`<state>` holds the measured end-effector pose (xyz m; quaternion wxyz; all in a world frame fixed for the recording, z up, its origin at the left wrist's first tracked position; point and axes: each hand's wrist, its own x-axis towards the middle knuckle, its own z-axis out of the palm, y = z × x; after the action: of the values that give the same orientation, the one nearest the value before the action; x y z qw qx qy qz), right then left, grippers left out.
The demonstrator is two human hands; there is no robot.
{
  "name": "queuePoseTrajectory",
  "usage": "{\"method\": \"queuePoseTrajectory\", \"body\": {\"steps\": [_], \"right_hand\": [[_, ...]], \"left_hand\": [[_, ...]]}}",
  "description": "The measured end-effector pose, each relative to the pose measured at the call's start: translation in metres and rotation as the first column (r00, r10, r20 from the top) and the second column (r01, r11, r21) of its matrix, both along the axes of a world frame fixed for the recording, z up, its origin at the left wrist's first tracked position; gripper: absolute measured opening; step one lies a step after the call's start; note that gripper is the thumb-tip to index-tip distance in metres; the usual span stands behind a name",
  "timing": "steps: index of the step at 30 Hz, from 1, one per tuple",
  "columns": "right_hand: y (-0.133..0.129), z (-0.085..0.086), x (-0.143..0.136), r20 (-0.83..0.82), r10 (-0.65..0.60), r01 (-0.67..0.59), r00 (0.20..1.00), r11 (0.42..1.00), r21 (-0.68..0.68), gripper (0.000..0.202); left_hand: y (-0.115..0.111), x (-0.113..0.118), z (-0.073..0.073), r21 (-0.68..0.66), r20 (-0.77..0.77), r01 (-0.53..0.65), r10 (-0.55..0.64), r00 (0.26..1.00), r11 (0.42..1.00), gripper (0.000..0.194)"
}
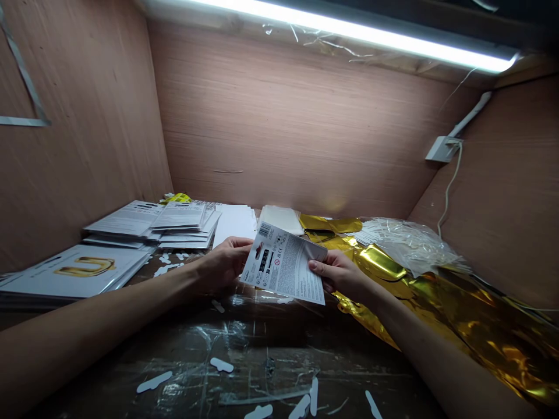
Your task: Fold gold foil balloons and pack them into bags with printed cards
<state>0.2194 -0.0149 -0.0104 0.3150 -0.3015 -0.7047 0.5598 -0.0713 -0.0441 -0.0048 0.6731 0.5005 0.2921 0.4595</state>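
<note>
A printed packaging card (286, 265), with small text, a barcode and a hang hole, is held tilted above the middle of the table. My right hand (338, 270) grips its right edge, the thumb lying on the printed face. At the card's left end, by the hang hole, my left hand (233, 256) has its fingers closed on the edge; the fingertips are partly hidden behind it. Gold foil balloons (384, 262) lie flat just beyond and under my right forearm.
Stacked packaged cards (126, 221) and a pile showing a gold U (82, 267) stand at left. White cards (236, 221) lie at the back, near clear plastic bags (393, 238). White paper cut-outs (222, 365) are scattered in front. Wooden walls (279, 116) enclose the table.
</note>
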Motion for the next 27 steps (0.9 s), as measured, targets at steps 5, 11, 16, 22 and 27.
{"method": "queuePoseTrajectory", "body": {"steps": [5, 11, 16, 22, 27], "right_hand": [[0.000, -0.001, 0.000, -0.032, -0.013, 0.013, 0.999, 1.000, -0.004, 0.045], [0.004, -0.002, 0.003, -0.109, -0.020, 0.018, 0.994, 1.000, -0.018, 0.046], [0.006, -0.002, 0.003, -0.130, -0.052, 0.048, 0.990, 0.998, -0.031, 0.045], [0.006, -0.002, 0.002, -0.171, -0.105, 0.094, 0.980, 0.993, -0.071, 0.043], [0.006, -0.007, -0.001, -0.159, -0.103, 0.094, 0.982, 0.993, -0.066, 0.045]], "left_hand": [[-0.004, 0.005, 0.007, 0.008, -0.017, 0.044, -0.044, 0.999, 0.999, 0.028], [-0.003, 0.006, 0.006, 0.071, -0.162, 0.007, 0.005, 0.987, 0.997, 0.028], [0.000, 0.005, -0.004, 0.187, -0.380, -0.059, 0.127, 0.916, 0.981, 0.019], [-0.009, 0.006, -0.001, 0.418, -0.362, -0.070, 0.237, 0.902, 0.906, 0.028], [-0.013, 0.010, 0.004, 0.399, -0.262, -0.046, 0.162, 0.951, 0.916, 0.030]]}}
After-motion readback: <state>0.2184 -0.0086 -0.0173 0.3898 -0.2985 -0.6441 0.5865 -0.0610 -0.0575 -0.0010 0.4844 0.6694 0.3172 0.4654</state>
